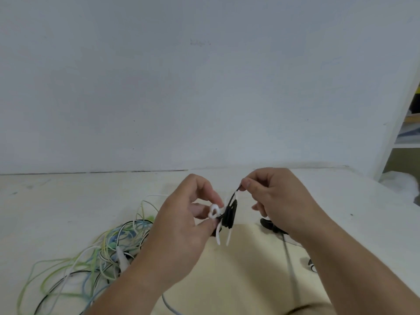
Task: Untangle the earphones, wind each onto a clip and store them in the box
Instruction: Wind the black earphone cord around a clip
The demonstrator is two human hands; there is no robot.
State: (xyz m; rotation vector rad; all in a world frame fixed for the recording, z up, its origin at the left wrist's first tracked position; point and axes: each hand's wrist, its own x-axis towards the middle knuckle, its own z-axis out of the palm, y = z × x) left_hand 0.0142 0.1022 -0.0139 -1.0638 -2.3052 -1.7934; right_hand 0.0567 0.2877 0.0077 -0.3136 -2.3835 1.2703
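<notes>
Head view, black earphone coil [230, 214] upright, long axis vertical

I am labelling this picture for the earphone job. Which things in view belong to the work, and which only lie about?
Belong to the job: black cable wound on the white clip, held by the left hand; right hand pinching the cable's end; tangle of cables on the table.

Only lying about: shelf at the right; wall; black item under the right wrist (unclear).
</notes>
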